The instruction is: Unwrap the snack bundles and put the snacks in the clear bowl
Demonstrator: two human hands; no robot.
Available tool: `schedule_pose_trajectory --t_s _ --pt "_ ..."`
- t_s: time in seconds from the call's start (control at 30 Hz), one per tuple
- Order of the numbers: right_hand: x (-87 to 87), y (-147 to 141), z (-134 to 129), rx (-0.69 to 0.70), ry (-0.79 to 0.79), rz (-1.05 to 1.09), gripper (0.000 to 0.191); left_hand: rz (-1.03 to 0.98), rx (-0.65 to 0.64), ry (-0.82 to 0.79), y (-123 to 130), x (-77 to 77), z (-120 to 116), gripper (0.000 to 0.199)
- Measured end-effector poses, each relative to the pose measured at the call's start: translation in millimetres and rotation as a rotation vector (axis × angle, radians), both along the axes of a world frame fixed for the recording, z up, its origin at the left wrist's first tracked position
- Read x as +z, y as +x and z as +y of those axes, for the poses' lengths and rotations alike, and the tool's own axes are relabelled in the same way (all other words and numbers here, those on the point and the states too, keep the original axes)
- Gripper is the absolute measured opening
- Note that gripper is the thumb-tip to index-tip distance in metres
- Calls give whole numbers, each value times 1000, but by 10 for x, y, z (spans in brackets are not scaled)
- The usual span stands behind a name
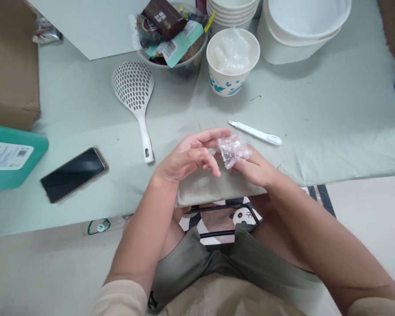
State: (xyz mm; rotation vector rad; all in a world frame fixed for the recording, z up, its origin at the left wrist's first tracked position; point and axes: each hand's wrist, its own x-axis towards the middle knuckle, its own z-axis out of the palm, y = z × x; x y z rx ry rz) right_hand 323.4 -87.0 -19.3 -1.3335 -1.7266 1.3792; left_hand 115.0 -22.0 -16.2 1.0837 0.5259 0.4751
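Note:
A crumpled piece of clear plastic point(233, 151) is held in my right hand point(255, 166), whose fingers are closed on it near the table's front edge. My left hand point(192, 156) is just left of the plastic, its fingers apart and partly curled, holding nothing. Behind my hands lies a white slim cutter point(256, 133). Farther back stands a paper cup point(228, 83) with a blue pattern and crumpled clear plastic inside. To the left, a white perforated ladle point(134, 90) lies flat.
A phone point(74, 174), a green container point(16, 153) and a cardboard box point(11, 66) are at left. Behind are a bowl of wrapped snacks point(174, 41), stacked cups point(232, 13) and white tubs point(289, 46). A panda-patterned item point(217, 221) is below the table edge.

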Motion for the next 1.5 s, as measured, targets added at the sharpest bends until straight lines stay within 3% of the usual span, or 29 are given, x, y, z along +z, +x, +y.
schedule_pose_trajectory --t_s 0.2,0.37,0.6,0.8,0.93,1.13,1.3,1.4,1.5 --pt "-1 -15 25 63 64 4 29 80 -27 75 -22 -18 26 96" --pt "15 15 18 27 -53 105 28 74 -67 57 -11 -13 32 83" --pt "73 4 7 -10 -213 331 33 174 -4 144 80 0 -12 64" --pt "94 -11 9 -70 -259 186 44 259 77 109 105 9 -7 69" --pt "75 -21 20 -114 -164 20 25 238 122 141 82 17 -2 57" --pt "46 -59 26 -80 -74 -167 26 132 127 108 59 16 -9 55" --pt "47 -67 29 -98 -106 -136 28 59 140 175 72 10 -15 45" --pt "50 -59 32 -116 -125 -66 26 128 118 263 91 7 -23 28" --pt "54 -56 31 -115 -123 55 23 215 84 357 107 -8 -30 24"
